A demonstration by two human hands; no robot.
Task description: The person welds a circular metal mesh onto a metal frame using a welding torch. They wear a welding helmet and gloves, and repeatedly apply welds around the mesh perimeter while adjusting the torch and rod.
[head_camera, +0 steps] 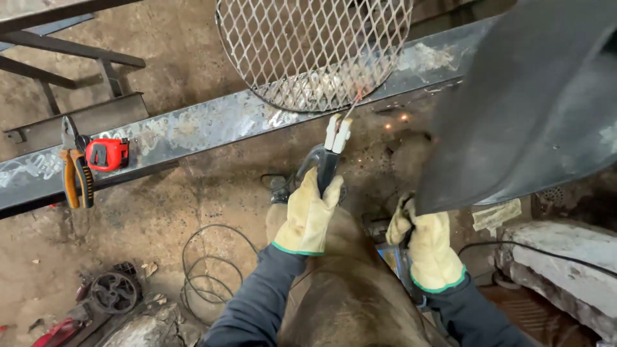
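left hand (308, 215): gloved, grip clamped on electrode holder (333, 148), rod tip touching round mesh grate (315, 51) where it rests on steel beam (193, 132) | right hand (427, 247): gloved, grip clamped on dark welding shield (533, 109), raised at right | pliers (77, 170), red tape measure (107, 154) on beam at left | wire coil (212, 270) on floor

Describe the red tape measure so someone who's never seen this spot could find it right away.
Find the long scuffed steel beam that runs slantwise across the floor. Near its left end lie orange-handled pliers, and the small red tape measure sits just to their right. It is the only boxy, bright red thing on the beam, far left of the gloved left hand.
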